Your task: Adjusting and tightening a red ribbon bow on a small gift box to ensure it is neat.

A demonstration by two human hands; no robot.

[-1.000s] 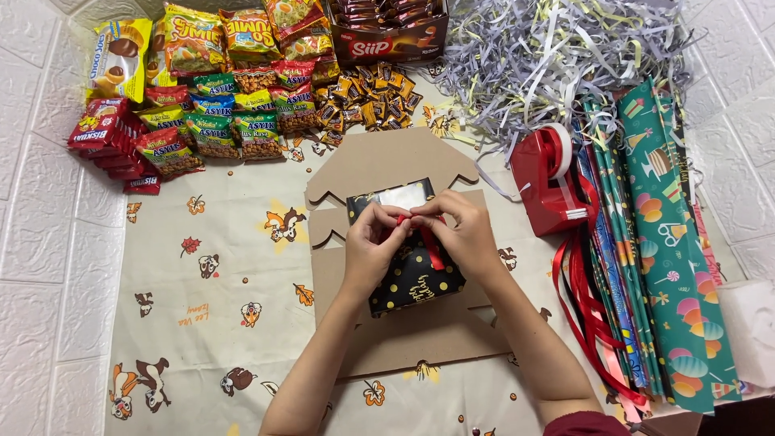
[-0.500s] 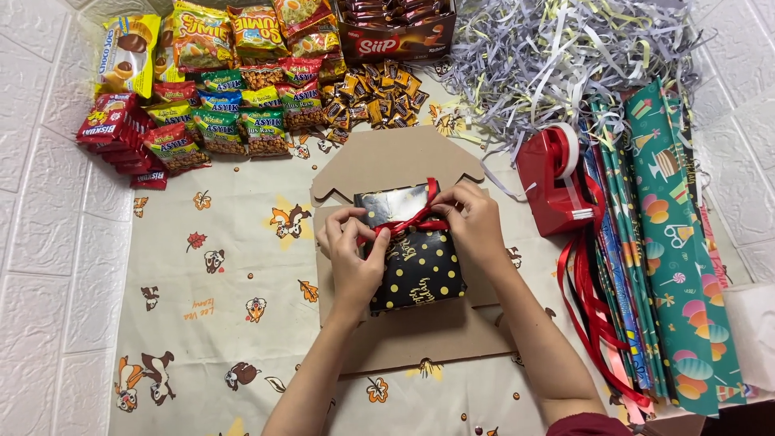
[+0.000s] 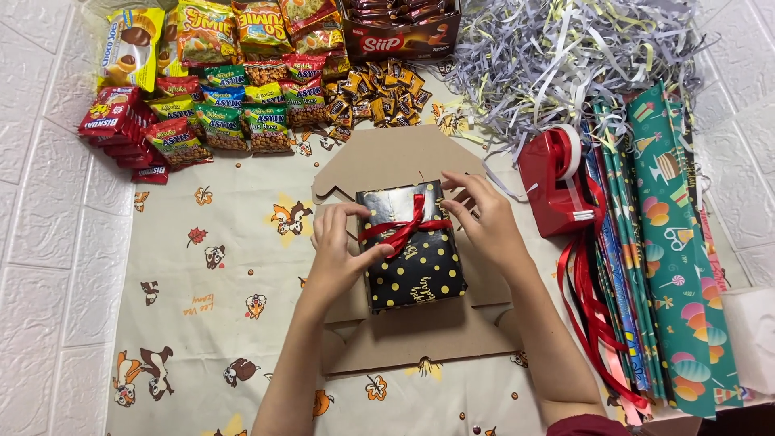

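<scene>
A small gift box wrapped in black paper with gold dots lies on a flat piece of brown cardboard. A red ribbon crosses its upper part and is tied in a knot. My left hand rests against the box's left side with the thumb on the ribbon tail. My right hand touches the box's upper right edge, fingertips pinching the ribbon there.
Snack packets and small wrapped sweets fill the top left. Shredded paper lies top right. A red tape dispenser, loose red ribbon and rolls of patterned wrapping paper lie on the right. A printed cloth covers the surface.
Both hands moved apart off the top of the box to its sides. The ribbon knot, earlier covered by my fingers, now shows tied across the box.
</scene>
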